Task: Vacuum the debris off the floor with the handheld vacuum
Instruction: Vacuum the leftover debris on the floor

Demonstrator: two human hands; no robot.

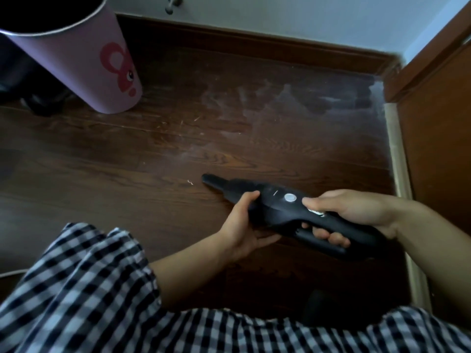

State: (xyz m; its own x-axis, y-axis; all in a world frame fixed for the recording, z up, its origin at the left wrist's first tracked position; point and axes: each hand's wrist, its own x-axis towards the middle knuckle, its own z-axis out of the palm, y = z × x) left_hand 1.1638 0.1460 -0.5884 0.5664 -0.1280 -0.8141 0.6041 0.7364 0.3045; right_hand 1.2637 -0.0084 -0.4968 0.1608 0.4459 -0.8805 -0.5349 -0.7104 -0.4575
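Two hands are holding the black handheld vacuum (288,210) above the dark wooden floor (127,159), in the one head view. The right hand (356,212) is gripping the handle at the rear, fingers curling under it and the thumb lying on top just behind the round silver button (290,197). The left hand (244,225) is cupping the body from below and from the side, thumb pressing on its flank. The narrow nozzle (214,180) is pointing left and away, its tip sitting low, near the boards; whether it is touching them I cannot tell. A pale scrap of debris (190,182) is lying just beside the nozzle tip, and more small flecks (196,119) are lying farther off, near a dusty grey smear (280,103) spreading toward the baseboard (254,39). A pink wastebasket (84,59) with a red cartoon figure is standing at the upper left, well apart from the vacuum. A wooden door frame (433,110) is closing off the right side. Checked sleeves (89,289) are filling the foreground.
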